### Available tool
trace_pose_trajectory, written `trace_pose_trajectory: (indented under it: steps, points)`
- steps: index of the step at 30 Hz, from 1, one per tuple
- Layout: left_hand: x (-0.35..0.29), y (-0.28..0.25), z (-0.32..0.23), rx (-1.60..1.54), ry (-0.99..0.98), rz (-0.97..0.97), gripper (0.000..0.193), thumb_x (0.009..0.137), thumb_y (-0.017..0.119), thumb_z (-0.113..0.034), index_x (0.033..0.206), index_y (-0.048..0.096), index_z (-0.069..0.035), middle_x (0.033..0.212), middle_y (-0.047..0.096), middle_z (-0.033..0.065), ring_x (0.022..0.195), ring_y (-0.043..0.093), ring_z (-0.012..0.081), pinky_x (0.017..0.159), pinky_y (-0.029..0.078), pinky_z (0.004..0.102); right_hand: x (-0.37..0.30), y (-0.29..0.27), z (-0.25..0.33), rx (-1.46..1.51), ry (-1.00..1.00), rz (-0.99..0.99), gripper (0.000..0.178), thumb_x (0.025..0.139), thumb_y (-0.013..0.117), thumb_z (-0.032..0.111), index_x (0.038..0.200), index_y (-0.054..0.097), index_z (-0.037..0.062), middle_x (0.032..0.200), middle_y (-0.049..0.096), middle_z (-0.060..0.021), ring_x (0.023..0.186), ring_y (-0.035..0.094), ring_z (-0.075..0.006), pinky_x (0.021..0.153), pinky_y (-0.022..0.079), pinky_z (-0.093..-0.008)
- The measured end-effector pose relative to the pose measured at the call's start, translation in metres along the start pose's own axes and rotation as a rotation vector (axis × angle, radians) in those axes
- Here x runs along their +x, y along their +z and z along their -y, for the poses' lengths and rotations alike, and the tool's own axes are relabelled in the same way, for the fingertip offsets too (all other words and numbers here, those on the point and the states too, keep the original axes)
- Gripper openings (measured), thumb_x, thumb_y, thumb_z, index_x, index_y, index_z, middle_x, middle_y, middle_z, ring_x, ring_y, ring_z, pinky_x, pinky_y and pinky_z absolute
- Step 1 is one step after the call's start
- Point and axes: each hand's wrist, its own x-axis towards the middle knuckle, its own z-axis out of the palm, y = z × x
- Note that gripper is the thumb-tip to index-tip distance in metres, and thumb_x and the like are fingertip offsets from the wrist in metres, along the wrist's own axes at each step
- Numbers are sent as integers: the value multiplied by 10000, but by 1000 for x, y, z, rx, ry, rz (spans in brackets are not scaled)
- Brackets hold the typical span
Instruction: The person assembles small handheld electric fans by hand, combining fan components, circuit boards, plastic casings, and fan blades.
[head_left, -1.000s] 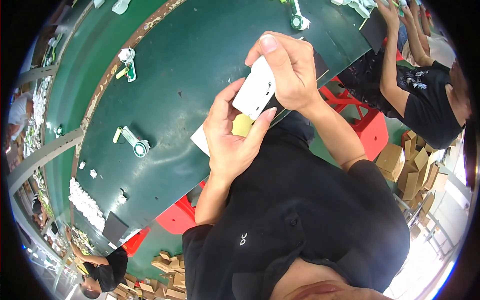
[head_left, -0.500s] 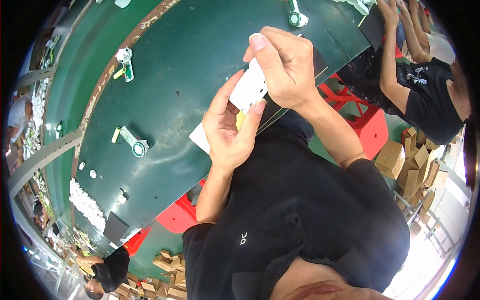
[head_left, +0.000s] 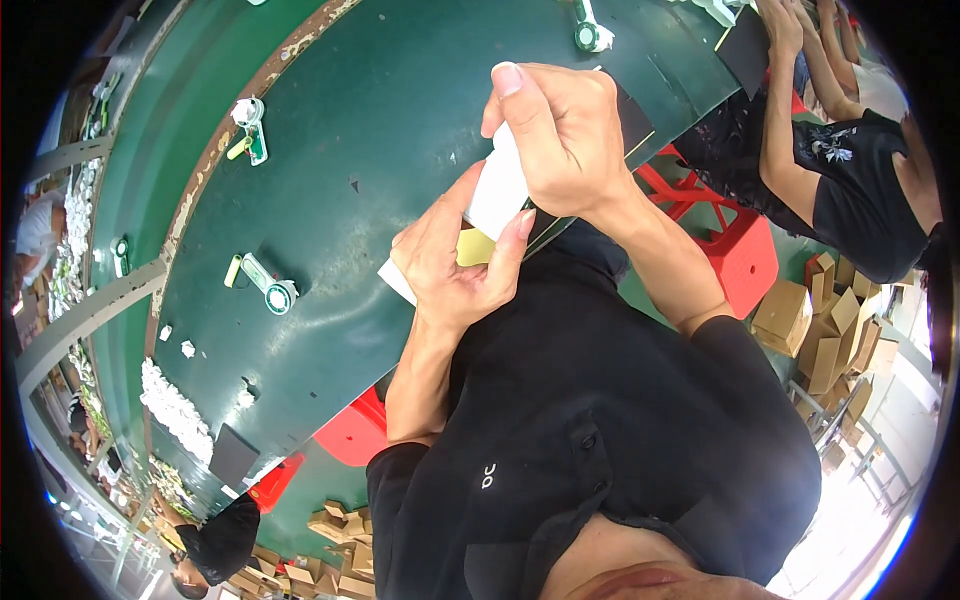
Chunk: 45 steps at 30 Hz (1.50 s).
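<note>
Between my two hands is a smooth white plastic housing [head_left: 497, 197], and its kind beyond that does not show. My left hand [head_left: 447, 255] grips its lower end, thumb on one side and fingers on the other. The upper end is wrapped by my right hand [head_left: 568, 145], its thumb pointing up over the edge. Partly hidden beneath my left hand are a yellow patch [head_left: 475, 247] and the corner of a white sheet [head_left: 396, 281] on the green table [head_left: 340, 190].
Small green-and-white devices with circuit boards lie on the table, one [head_left: 268, 285] left of my hands and another [head_left: 593, 37] beyond them. White parts [head_left: 175, 410] are heaped at the left. Red stools [head_left: 735, 265], cardboard boxes [head_left: 815, 320] and a co-worker [head_left: 850, 190] are nearby.
The white housing has turned in my hands: its small dark slots no longer show. My left hand has shifted slightly, and more of the yellow patch is visible.
</note>
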Motion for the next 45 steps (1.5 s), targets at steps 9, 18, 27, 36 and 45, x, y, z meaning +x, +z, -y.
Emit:
trace_pose_trajectory:
  steps: [9,18,27,36,45]
  points:
    - [9,-9,-1,-341,-199,85,510,794,867,-80,1243,674,67,996,766,175,889,766,189,775,583,293,8,-6,4,122,227,77,597,1046,525,432,647,641,3,512,510,-111,484,518,-265,485,378,-385]
    - [4,-4,6,-264,-413,236,396,894,775,-66,1239,641,76,934,753,145,787,723,172,744,575,309,19,6,6,-427,142,155,723,1048,485,514,519,569,28,465,531,-140,469,574,-372,489,460,-432]
    - [-6,-11,38,-1573,-683,299,632,979,627,-323,1355,482,164,1176,666,362,1004,739,405,897,620,449,31,-10,-37,620,523,211,549,1092,467,466,1052,682,-37,1081,654,-133,923,631,-211,906,508,-332]
    - [-5,-26,47,-1721,-548,234,662,968,629,-363,1339,482,165,1190,647,392,979,735,413,857,625,448,-12,-13,-55,444,505,253,636,1109,390,490,962,710,-41,880,672,-91,876,617,-182,884,498,-330]
    - [0,-31,37,-1394,-501,181,616,877,775,-287,1286,590,135,1133,699,332,986,739,374,859,614,464,-28,-13,-55,317,489,294,540,1093,477,427,940,682,-48,850,659,-87,866,615,-187,862,509,-333]
